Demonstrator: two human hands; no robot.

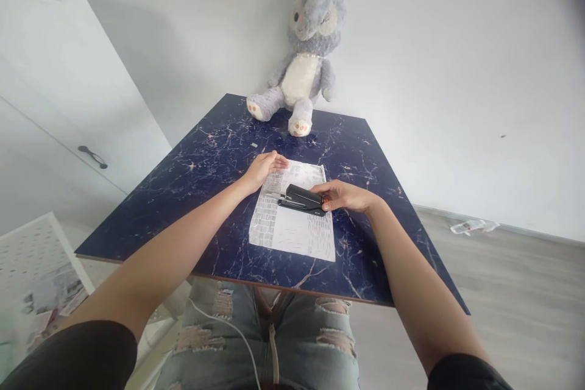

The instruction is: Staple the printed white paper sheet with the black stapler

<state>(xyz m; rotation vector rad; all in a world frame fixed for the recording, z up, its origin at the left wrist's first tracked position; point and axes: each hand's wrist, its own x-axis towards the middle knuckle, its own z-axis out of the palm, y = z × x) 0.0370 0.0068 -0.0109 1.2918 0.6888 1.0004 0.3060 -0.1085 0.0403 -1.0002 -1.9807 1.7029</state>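
Dark blue table (pixel 178 207) spans mid-frame. Stapler (pixel 304 194) sits over paper (pixel 297 234) at centre, long axis near horizontal, silver end pointing left. Right hand (pixel 345 196) grips its right end, fingers curled; left hand (pixel 265 170), fingers extended, rests at the paper's upper-left edge.

Bright, diffuse light washes the wall (pixel 434 61) pale. A broad, soft-edged shadow lies across it at ten o'clock, beside the toy (pixel 304 79), so light seems to come from the three o'clock side. Darkness clips the two o'clock corner. Wide-lens stretching flares the table (pixel 365 268) toward six o'clock; print on the paper (pixel 299 231) is smeared, unreadable.
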